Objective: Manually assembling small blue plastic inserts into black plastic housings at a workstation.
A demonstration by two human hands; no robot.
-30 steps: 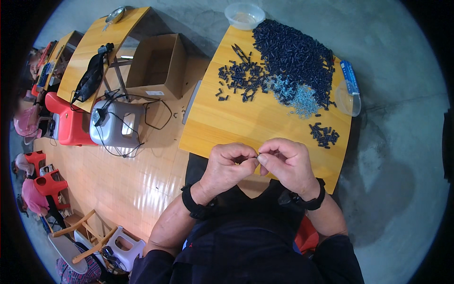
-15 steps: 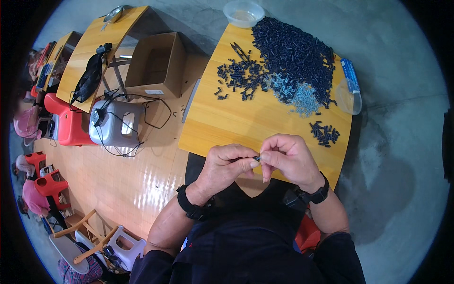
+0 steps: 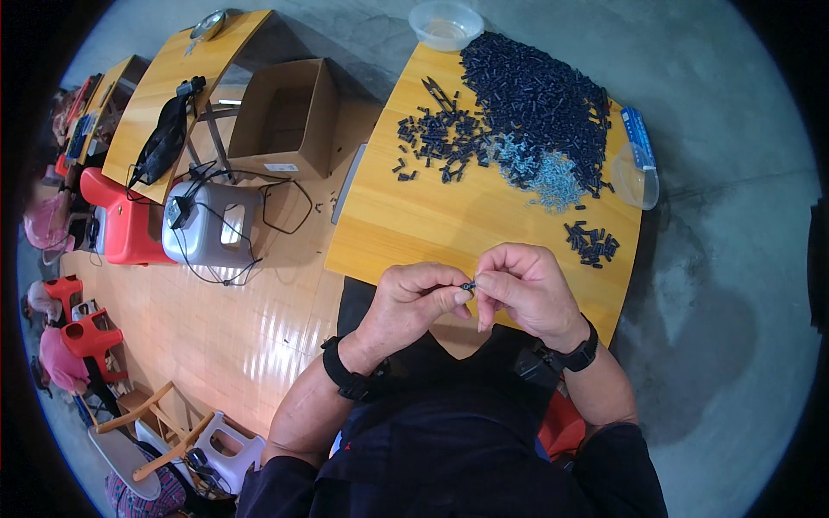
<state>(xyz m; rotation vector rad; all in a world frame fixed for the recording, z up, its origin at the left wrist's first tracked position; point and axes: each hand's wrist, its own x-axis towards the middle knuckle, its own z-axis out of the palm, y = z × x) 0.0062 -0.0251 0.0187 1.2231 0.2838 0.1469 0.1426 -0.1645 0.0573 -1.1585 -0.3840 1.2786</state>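
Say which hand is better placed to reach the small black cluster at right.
Probably the right hand: it is nearer the small black cluster, while the left hand, farther off, pinches a small dark piece. The right hand also pinches at it.

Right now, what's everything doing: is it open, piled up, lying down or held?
left hand: fingers pinching a small black piece
right hand: fingers pinched, up against that piece
black pieces: heaped and scattered
blue bits: piled loosely
scissors: lying down, points apart
cardboard box: open
clear bowl: upright, open
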